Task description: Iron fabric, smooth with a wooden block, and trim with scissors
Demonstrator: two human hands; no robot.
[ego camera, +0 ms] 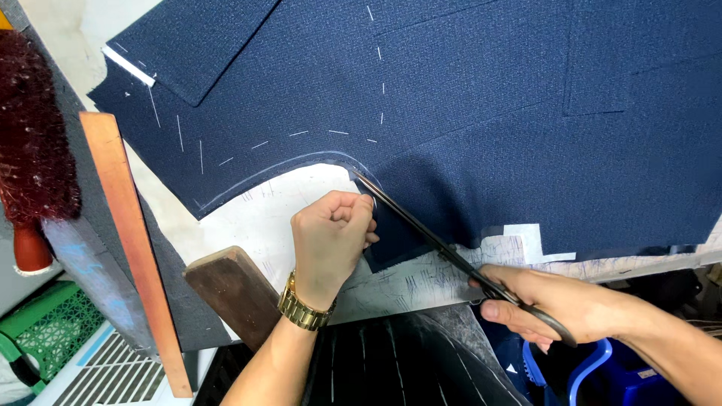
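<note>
- Head view: the right hand (549, 304) is closed around the handles of long black metal scissors (444, 248), whose blades run up and to the left, tips at the curved chalk line on the fabric edge.
- The left hand (331, 240), wearing a gold metal wristwatch (303, 308), is clenched on a cut flap of the dark blue textured fabric (489, 113), just beside the blades.
- That fabric lies flat over a white worktable (263, 218), marked with white chalk dashes and a curved outline.
- A long wooden ruler (135, 248) lies at the left, near a dark red bristle brush (34, 143).
- A dark brown wooden block (233, 293) sits by the left wrist.
- A green plastic basket (45, 331) is below, lower left.
</note>
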